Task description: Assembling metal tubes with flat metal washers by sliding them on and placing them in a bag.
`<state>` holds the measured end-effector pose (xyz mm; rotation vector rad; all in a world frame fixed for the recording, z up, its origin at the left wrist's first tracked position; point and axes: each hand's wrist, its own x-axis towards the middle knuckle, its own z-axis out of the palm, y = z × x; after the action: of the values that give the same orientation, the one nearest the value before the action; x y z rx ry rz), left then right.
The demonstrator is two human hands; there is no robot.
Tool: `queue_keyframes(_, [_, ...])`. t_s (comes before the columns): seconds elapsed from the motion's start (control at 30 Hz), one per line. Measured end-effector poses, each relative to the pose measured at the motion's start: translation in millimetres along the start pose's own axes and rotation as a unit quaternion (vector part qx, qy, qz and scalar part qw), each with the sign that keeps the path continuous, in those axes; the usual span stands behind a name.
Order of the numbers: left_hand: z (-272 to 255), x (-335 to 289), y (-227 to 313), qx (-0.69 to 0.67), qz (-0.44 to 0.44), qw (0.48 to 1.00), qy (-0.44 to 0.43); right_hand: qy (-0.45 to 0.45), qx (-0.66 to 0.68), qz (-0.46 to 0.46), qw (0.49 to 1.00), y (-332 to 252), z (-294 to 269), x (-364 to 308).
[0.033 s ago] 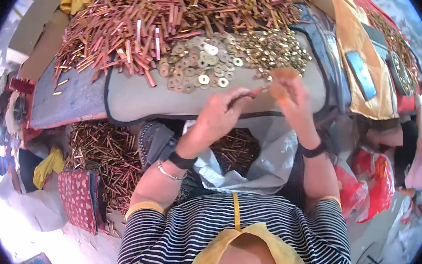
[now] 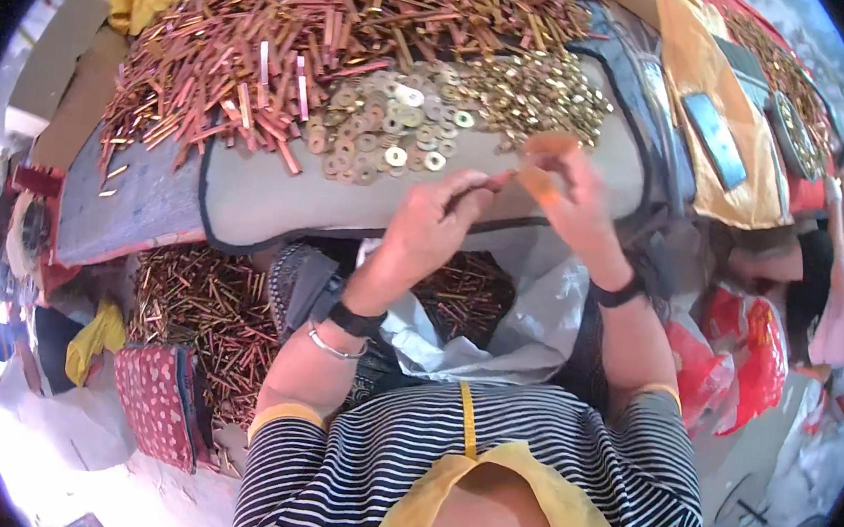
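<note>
My left hand (image 2: 428, 226) is closed around a thin reddish metal rod (image 2: 501, 179), whose tip sticks out toward my other hand. My right hand (image 2: 582, 212) is just beside that tip, with orange coverings (image 2: 541, 185) on its fingers. Motion smears those fingers, so I cannot tell whether they grip anything. Beyond my hands, a grey mat (image 2: 278, 191) bears a pile of flat round washers (image 2: 399, 126) and, farther right, a heap of small brassy nuts (image 2: 542, 98). A large pile of copper-coloured metal rods (image 2: 291, 41) covers the far left and back.
Below the mat, a white sack (image 2: 547, 325) in front of me holds more rods. Another rod heap (image 2: 207, 315) lies at lower left by a folded red patterned cloth (image 2: 157, 406). A phone (image 2: 714, 141) rests on orange cloth at right, above a red-and-white bag (image 2: 745, 362).
The whole view has shifted slightly left. Both hands keep nearly the same pose around the rod; the right fingers are blurred in both frames.
</note>
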<state>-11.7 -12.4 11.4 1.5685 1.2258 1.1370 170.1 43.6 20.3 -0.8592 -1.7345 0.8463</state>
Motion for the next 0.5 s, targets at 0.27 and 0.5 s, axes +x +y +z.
queue_keyframes(0.27, [-3.3,1.7,3.6,-0.023,-0.03,0.999,-0.026,0.036,0.025,-0.022,0.999,-3.0,4.5,8.7])
queue_keyframes(0.5, [0.5,2.2,6.7,-0.015,-0.009,1.0,-0.021,-0.058,0.075,0.161,0.982,-1.9,-10.5,1.8])
